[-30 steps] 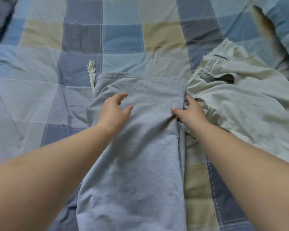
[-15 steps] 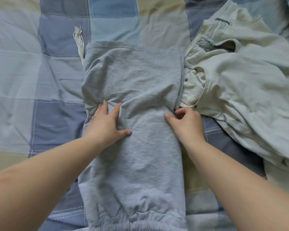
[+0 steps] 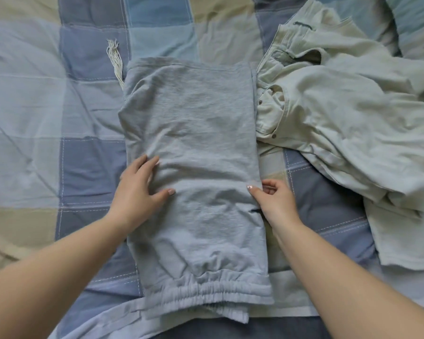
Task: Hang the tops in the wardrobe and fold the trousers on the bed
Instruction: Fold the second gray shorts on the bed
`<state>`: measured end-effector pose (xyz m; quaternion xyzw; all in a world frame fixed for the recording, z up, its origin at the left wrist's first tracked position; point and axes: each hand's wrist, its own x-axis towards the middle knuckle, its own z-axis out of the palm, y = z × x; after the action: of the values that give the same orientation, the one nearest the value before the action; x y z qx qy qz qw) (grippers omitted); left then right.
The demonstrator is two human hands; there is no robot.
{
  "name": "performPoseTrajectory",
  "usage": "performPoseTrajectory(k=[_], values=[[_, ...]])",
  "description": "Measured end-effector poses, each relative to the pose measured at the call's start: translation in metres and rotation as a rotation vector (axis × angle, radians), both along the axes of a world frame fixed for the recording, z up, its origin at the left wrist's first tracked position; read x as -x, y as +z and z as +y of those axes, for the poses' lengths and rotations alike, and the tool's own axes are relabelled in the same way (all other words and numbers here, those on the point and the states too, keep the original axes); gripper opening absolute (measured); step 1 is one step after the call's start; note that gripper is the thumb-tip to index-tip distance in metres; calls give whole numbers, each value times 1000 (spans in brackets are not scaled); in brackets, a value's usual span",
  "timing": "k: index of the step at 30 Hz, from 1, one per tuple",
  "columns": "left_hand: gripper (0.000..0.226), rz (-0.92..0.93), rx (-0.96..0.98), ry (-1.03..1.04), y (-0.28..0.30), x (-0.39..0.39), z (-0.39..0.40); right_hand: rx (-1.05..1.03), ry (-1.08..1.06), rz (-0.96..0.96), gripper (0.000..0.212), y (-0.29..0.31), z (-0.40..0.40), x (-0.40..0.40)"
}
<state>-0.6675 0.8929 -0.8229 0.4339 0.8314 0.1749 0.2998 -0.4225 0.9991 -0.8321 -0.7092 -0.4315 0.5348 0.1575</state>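
Observation:
Grey jogging trousers (image 3: 194,143) lie folded lengthwise on the checked bed cover (image 3: 47,118), elastic cuffs nearest me and a white drawstring (image 3: 115,57) poking out at the far left corner. My left hand (image 3: 140,189) rests flat on the trousers' left edge, fingers spread. At the right edge my right hand (image 3: 272,199) has its thumb on top of the cloth and its fingers curled by the edge. Pale cream trousers (image 3: 340,118) lie crumpled to the right, touching the grey pair.
A pale blue garment or sheet (image 3: 96,321) lies under the grey trousers' cuffs at the near edge. The patchwork cover stretches bare to the left. No wardrobe or tops are in view.
Both hands have slid down the grey trousers toward me, from near the waist to the middle. The view has tilted down, so the elastic cuffs now show.

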Motion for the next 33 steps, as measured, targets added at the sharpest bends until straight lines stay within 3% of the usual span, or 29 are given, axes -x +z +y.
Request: performPoseTrajectory(k=[3,7,10,12,15,17,19,21,23,26,30,33], values=[[80,-78,-24,194,7,-22,-55,84,86,-38,31,14,-19,-10],[80,-424,27,535,20,-55,-112,261,349,-143,22,31,-68,-31],[67,-643,74,610,26,-78,-134,289,365,-200,21,36,-94,-46],[75,-673,77,541,31,-84,-145,353,223,-59,20,39,-115,-51],[119,-470,124,213,32,-87,-157,507,-48,242,19,41,-135,-51],[123,-352,142,41,34,-92,-164,425,16,137,17,38,-145,-54],[108,-327,112,58,30,-94,-167,261,210,-119,19,34,-150,-56],[74,-421,51,235,27,-89,-169,190,259,-204,29,34,-157,-55],[49,-653,10,431,25,-81,-174,246,149,-55,28,33,-159,-56],[39,-905,41,615,23,-73,-190,451,4,238,20,32,-165,-58],[39,-1058,107,648,21,-68,-201,454,16,256,13,26,-174,-56],[35,-982,201,610,25,-68,-191,436,-14,286,13,24,-175,-53]])
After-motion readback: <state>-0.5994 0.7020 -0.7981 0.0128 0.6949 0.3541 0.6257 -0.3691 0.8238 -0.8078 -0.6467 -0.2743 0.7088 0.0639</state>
